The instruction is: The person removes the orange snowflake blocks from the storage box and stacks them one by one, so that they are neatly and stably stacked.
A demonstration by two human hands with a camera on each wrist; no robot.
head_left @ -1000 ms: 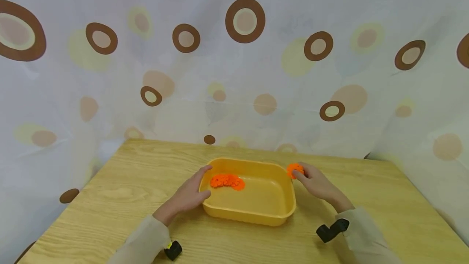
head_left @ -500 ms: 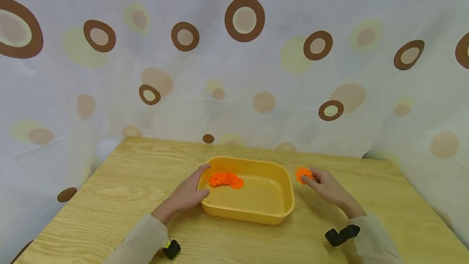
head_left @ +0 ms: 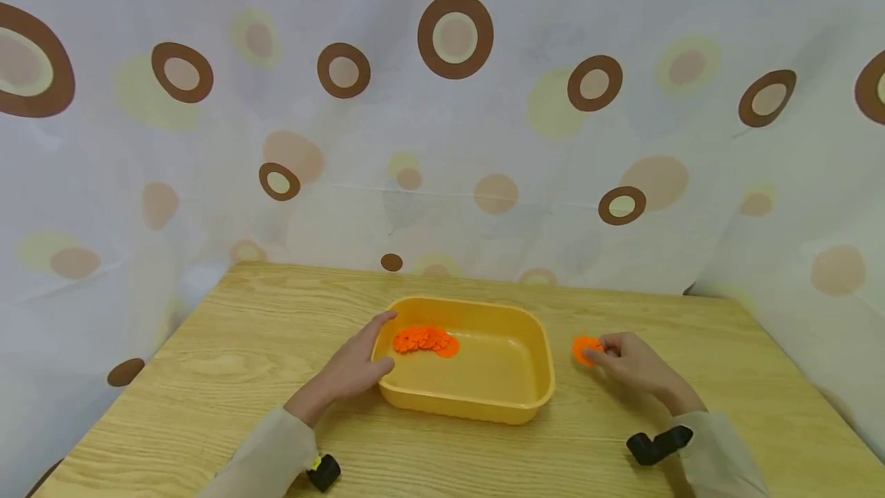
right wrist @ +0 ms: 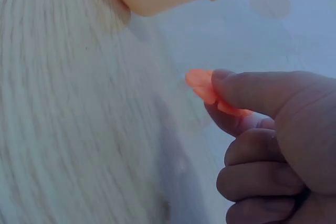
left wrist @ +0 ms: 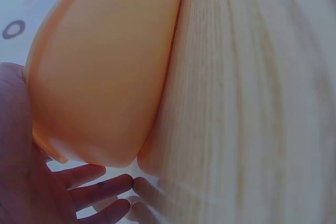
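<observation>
Orange flower (head_left: 585,350) in the right hand (head_left: 639,366), just outside the tub (head_left: 462,412)

The right hand pinches the flower between thumb and forefinger, the gap between them closed down to the thin piece; in the right wrist view the other fingers are folded in towards the palm. The flower pokes out past the fingertips on the side facing the tub. It is flat and roundish, with no clear long axis. Whether its lower edge touches the table (head_left: 290,313) cannot be told.

The relation that matters: the tub lies to the left of this grip, near but apart, with bare table between. The tub's long axis runs sideways, slightly slanted, so its short right end faces the grip. The right hand is the nearer one to that end.

The cluster of orange flowers (head_left: 419,339) inside the tub lies at the far end from the grip, overlapping in a row, with bare tub floor on the grip's side.

Beside that cluster, the left hand (head_left: 346,366) rests against the tub's left end, its fingers loosely spread and fairly straight; it has no flower.
</observation>
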